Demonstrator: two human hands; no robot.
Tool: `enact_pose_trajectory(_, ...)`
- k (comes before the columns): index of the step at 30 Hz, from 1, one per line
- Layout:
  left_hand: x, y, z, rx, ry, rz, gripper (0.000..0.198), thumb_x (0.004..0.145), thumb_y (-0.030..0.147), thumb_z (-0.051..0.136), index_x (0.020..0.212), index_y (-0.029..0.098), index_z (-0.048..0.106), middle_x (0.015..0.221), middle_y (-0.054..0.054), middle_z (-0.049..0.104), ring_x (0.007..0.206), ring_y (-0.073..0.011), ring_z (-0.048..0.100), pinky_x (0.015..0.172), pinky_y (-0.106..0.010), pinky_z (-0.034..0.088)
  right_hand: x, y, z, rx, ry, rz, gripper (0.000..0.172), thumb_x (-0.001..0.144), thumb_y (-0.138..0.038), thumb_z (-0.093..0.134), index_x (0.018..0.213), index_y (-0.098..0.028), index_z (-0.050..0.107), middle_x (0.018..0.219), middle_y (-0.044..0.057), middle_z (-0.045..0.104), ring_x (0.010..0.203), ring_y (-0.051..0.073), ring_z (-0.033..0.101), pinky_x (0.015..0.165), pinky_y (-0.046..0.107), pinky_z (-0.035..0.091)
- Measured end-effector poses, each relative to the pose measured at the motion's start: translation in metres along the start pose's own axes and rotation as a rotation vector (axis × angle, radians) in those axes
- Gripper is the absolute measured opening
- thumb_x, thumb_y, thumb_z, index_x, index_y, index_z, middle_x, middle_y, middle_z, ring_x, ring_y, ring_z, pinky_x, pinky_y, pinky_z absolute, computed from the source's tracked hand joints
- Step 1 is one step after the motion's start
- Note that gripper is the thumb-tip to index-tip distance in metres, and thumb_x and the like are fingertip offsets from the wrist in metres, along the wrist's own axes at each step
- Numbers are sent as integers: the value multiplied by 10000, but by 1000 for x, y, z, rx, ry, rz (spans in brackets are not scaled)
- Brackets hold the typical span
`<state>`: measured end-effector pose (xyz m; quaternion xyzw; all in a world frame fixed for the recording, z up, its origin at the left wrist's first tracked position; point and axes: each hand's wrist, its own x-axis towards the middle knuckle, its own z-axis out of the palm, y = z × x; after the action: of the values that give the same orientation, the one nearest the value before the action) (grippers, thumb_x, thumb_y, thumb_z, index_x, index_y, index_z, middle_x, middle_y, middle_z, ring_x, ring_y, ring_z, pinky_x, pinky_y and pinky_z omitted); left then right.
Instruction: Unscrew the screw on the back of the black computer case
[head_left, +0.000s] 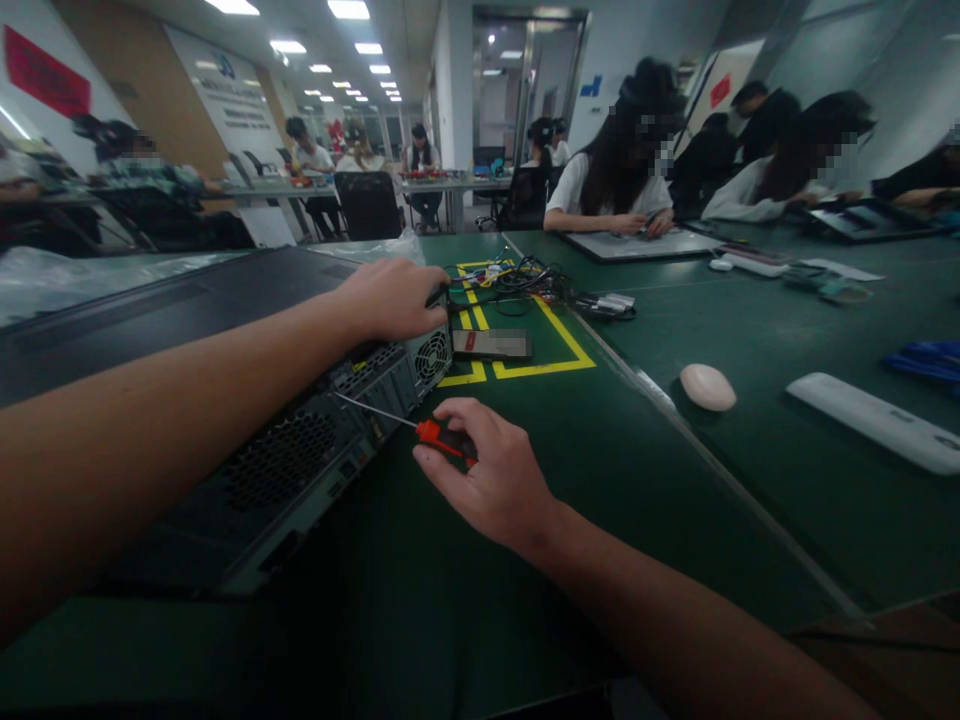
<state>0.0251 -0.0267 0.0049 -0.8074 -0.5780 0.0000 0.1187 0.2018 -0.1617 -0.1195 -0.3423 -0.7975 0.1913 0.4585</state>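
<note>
A black desktop computer case [285, 455] lies on its side at the left, its rear panel with mesh and a round fan grille facing me. My left hand [397, 297] reaches across the top and grips the far rear corner, fingers bent over the edge. In my right hand [499, 470] is a screwdriver [442, 437] with a red and black handle, held between thumb and fingers. Its thin metal shaft points left, and the tip meets the rear panel near the expansion slots. Whether a screw sits under the tip is too small to tell.
A tangle of cables [536, 280] and a small labelled box [491, 344] lie beyond the case, by yellow tape marks [547, 369]. A pale rounded object [707, 387] and a long white device [874, 420] lie at right. Other people work across the green table [645, 540].
</note>
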Motion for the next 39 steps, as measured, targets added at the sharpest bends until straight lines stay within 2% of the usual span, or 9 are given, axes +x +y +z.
enact_pose_trajectory(6,-2,2,-2,-1,-4,2,689,938,483,563,1589,261,612,1308,-155,780,1199,-430,705,1008,-542,535,0,2,1,-13,-23,-3,78,1038,-247,638,1110,-225,660,1027,60,744,913,205,723,818,341,575)
enact_pose_trajectory(17,-1,1,-1,45,-3,16,677,969,474,505,1596,238,601,1333,-178,768,1199,-434,713,984,-546,554,-1,3,2,-28,-30,-10,66,1050,-244,641,1111,-223,658,1027,61,736,917,210,718,824,339,570)
enact_pose_trajectory(39,0,0,0,4,-3,1,686,945,468,560,1595,253,608,1308,-169,768,1180,-428,706,993,-546,522,0,2,1,-29,-37,3,84,1052,-261,649,1125,-223,666,1035,60,743,914,206,714,826,346,562)
